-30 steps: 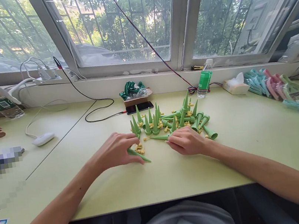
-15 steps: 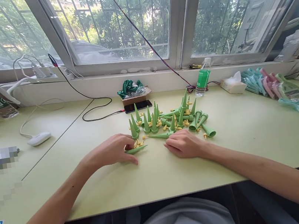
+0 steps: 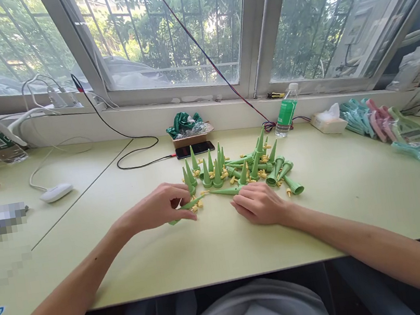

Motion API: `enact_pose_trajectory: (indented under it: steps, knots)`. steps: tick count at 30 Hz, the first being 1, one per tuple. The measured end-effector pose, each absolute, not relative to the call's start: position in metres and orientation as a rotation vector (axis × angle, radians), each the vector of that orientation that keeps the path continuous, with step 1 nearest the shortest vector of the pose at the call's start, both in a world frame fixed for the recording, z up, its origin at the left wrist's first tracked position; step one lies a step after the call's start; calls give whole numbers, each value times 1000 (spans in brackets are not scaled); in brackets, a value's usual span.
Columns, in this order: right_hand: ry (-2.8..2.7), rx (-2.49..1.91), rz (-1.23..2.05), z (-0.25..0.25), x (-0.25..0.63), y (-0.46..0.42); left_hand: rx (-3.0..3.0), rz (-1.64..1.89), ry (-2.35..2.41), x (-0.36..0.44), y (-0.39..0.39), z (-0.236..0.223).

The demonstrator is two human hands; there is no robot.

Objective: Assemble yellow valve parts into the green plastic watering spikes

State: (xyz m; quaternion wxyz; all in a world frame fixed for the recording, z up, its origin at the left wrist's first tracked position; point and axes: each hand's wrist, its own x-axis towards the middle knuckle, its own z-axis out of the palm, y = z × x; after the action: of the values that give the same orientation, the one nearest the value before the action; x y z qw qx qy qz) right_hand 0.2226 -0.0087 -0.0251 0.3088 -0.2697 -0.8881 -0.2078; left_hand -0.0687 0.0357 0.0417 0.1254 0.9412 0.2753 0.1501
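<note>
My left hand [image 3: 162,205] is closed, with thumb and fingers around a tapered green plastic spike [image 3: 193,202] whose tip points right and slightly up. Small yellow plastic fittings [image 3: 197,206] lie just beyond the fingertips. My right hand [image 3: 258,204] rests on the table with its fingers curled under; whatever they hold is hidden. Against its knuckles lies another green spike [image 3: 223,192], tip to the left. Behind both hands is a cluster of green cone-shaped spikes [image 3: 217,175], some upright and some on their sides, with yellow fittings among them.
A phone [image 3: 194,150] on a cable lies behind the cluster, before a small cardboard box [image 3: 191,140]. A water bottle [image 3: 286,112], a tissue box [image 3: 329,121] and bagged plastic items [image 3: 374,120] stand toward the right. A white device [image 3: 56,193] lies at left.
My left hand has turned the green spike so its tip now points more upward, and has shifted slightly up and right. My right hand stays almost in place.
</note>
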Motion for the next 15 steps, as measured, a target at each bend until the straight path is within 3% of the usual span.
enact_pose_trajectory:
  steps: [10, 15]
  knots:
    - [-2563, -753, -423, -8, 163, -6, 2676, 1241, 986, -66, 33, 42]
    - [-2637, -763, -411, -8, 132, 5, 2696, 1328, 1000, -63, 31, 41]
